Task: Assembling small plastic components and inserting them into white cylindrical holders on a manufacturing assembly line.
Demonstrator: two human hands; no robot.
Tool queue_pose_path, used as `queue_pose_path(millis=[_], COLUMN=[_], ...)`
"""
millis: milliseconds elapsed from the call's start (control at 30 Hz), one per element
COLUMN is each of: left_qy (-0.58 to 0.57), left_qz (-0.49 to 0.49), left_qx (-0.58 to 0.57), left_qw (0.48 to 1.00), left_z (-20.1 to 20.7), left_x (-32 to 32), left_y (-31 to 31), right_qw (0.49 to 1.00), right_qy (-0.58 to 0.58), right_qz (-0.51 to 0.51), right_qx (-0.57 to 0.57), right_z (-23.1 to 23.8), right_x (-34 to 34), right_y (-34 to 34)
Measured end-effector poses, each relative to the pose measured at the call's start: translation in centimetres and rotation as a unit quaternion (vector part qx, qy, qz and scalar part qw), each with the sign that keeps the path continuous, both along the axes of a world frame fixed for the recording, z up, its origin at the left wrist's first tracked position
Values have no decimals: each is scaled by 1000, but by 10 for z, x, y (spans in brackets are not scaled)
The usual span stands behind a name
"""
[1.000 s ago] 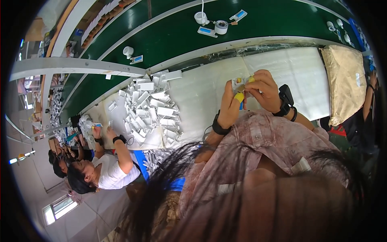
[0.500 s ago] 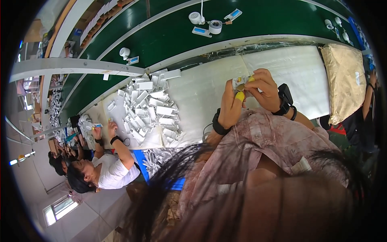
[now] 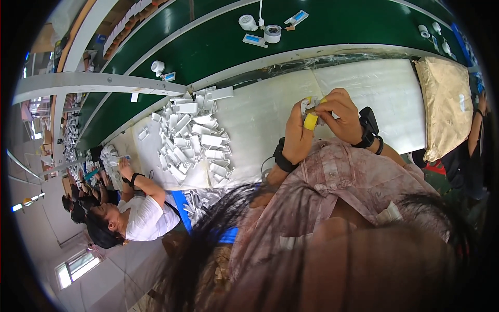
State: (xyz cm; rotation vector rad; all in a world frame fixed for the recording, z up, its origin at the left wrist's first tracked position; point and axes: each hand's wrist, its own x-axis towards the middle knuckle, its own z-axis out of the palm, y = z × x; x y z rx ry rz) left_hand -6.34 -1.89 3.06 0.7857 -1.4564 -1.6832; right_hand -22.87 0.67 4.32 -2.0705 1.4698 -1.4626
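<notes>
Above the pale table covering, my left hand (image 3: 298, 136) is closed, with yellow covering on its thumb and a fingertip. Its fingers pinch a small white plastic part (image 3: 306, 105), mostly hidden behind them. My right hand (image 3: 341, 118) meets it from the right, fingers bent and pressed together at the same part. Both wrists wear black bands. To the left of my hands lies a heap of white plastic housings (image 3: 193, 136).
Beyond the table runs a green conveyor (image 3: 208, 54) carrying round white units (image 3: 272, 34) with small blue-marked pieces. A brown paper sheet (image 3: 444, 101) covers the table's right end. At left, a co-worker in a white shirt (image 3: 150, 217) sits near a grey metal beam (image 3: 104, 83).
My fingers have closed further round the white part, hiding more of it, and my left thumb has turned. The units on the conveyor shifted slightly left. The co-worker's hands came together.
</notes>
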Motion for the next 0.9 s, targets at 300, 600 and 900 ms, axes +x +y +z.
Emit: queue_pose_path(millis=[300, 600, 900], left_qy=[-60, -101, -380], left_qz=[26, -22, 99], left_qx=[-50, 83, -250], left_qw=[997, 991, 885], left_z=[0, -31, -135], left_x=[0, -2, 25], left_y=[0, -29, -209], right_qw=[1000, 997, 950], right_qy=[-11, -24, -225], right_qz=[-1, 3, -49], right_qx=[9, 76, 212], right_z=[-1, -35, -119], right_x=[3, -6, -103], right_y=[0, -23, -137])
